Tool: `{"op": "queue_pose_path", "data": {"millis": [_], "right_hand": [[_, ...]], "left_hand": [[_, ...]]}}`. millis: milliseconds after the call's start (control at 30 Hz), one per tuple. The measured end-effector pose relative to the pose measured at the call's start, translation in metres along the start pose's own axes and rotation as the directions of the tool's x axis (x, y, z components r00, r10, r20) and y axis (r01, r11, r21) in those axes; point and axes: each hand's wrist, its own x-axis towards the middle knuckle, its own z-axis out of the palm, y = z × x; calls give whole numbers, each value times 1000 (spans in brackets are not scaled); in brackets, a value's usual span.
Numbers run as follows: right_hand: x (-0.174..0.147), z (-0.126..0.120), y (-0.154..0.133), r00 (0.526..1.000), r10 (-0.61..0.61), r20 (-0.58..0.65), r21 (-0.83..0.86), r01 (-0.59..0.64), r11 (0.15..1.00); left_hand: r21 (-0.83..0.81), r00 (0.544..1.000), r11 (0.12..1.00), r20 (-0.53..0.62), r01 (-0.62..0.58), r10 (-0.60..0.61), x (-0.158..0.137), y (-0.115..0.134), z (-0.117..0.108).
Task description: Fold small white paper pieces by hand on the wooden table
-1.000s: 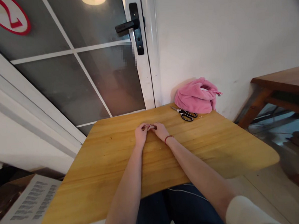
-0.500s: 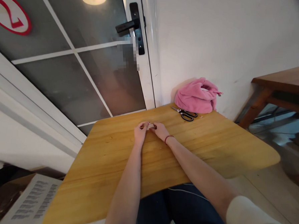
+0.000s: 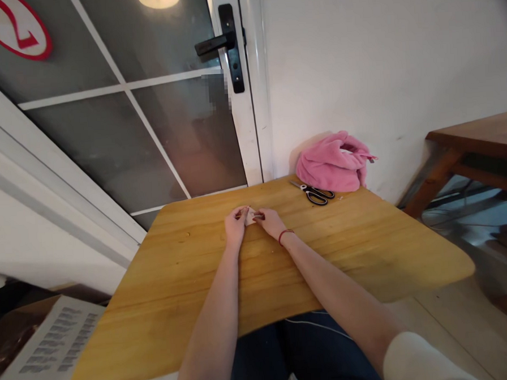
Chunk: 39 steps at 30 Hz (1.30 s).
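Between my hands, close to the far side of the wooden table (image 3: 191, 295), is a small pale flat piece (image 3: 250, 217) that looks like paper; its exact kind is too small to make out. My left hand (image 3: 235, 225) pinches its left side with thumb and fingers. On its right side the fingers of my right hand (image 3: 270, 221) are closed, with a red band (image 3: 285, 234) around that wrist. Both hands rest low over the tabletop, and part of the piece is hidden by the fingers.
Black-handled scissors (image 3: 315, 193) lie at the back right, beside a bunched pink plush cloth (image 3: 335, 164) against the wall. A glazed door with a black handle (image 3: 231, 49) stands beyond the table. A printed carton (image 3: 53, 342) is at lower left, another wooden table (image 3: 480, 135) at right.
My left hand has shifted slightly left. More of the pale piece's flat face shows between the fingers now. The scissors and pink cloth have stayed put.
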Motion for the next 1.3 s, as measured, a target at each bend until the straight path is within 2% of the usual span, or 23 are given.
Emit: {"op": "queue_pose_path", "data": {"millis": [67,167,267,333,400,500,600,700,800,933,1067,1200,1300], "right_hand": [[0,0,0,1000,3,-4,9,-3,1000],[-1,-1,-1,1000,8,-16,-7,-8,1000],[-1,-1,-1,1000,6,-29,-47,-7,999],[0,-2,0,1000,3,-30,-54,-5,999],[0,-2,0,999,6,-37,-43,-7,999],[0,-2,-2,999,-9,-45,-23,8,1000],[0,-2,-3,999,-26,-39,-1,26,1000],[0,0,-2,999,24,-42,57,-22,998],[1,1,-2,997,65,-40,92,-62,994],[1,0,-2,999,28,-30,54,-26,998],[1,-1,-2,1000,-11,-27,10,12,1000],[1,-1,-3,998,-39,-46,-38,38,999],[2,0,-3,996,-46,-80,-9,45,999]], "left_hand": [[-46,999,999,-53,-8,5,0,1,-1],[-67,982,998,-190,-16,3,1,1,-6],[9,954,1000,-300,4,-1,3,-2,-14],[107,951,993,-310,44,-8,4,-4,-19],[202,962,977,-275,59,-1,4,-6,-21],[267,986,963,-163,18,27,3,-8,-19],[222,1000,975,0,11,-11,2,-9,-14],[150,994,989,106,15,-32,2,-9,-9],[120,988,992,143,45,-62,0,-7,-6],[78,982,994,167,79,-91,-2,-3,-4],[50,973,997,221,55,-65,-2,-4,-4],[151,969,989,242,3,-40,0,-8,-3],[190,962,981,272,-41,-13,0,-8,-3]]}}
